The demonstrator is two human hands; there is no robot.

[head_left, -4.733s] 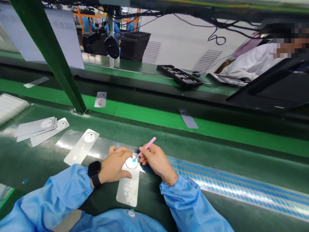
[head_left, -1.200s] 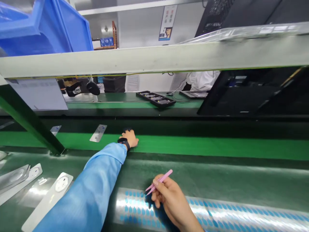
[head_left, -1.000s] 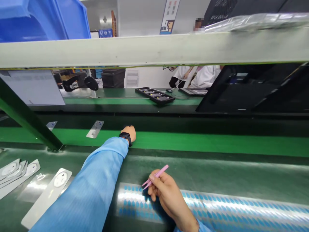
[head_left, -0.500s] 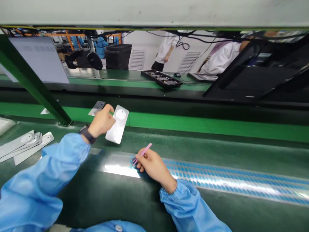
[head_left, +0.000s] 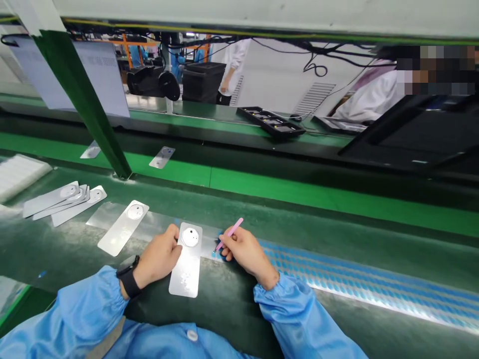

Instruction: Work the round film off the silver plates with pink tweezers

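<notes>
A long silver metal plate (head_left: 186,264) with a round white patch near its far end lies on the green bench between my hands. My left hand (head_left: 159,257) grips that plate's left edge. My right hand (head_left: 244,251) is shut on pink tweezers (head_left: 230,234), and their tips point down near the plate's right edge, by a small blue dot. To the right of that hand stretches a clear film sheet (head_left: 348,281) printed with rows of blue dots. Another silver plate (head_left: 123,228) lies on a clear film to the left of my left hand.
Several silver plates (head_left: 65,201) lie stacked at the left, beside a white stack of sheets (head_left: 18,170). A green post (head_left: 84,104) rises behind them. Past the belt are a plate (head_left: 161,157), a black tray (head_left: 271,122) and a person in a white coat (head_left: 368,97).
My left hand has brought the plate down from the far side and laid it on the bench between my hands. My right hand has moved slightly toward the plate with the tweezers.
</notes>
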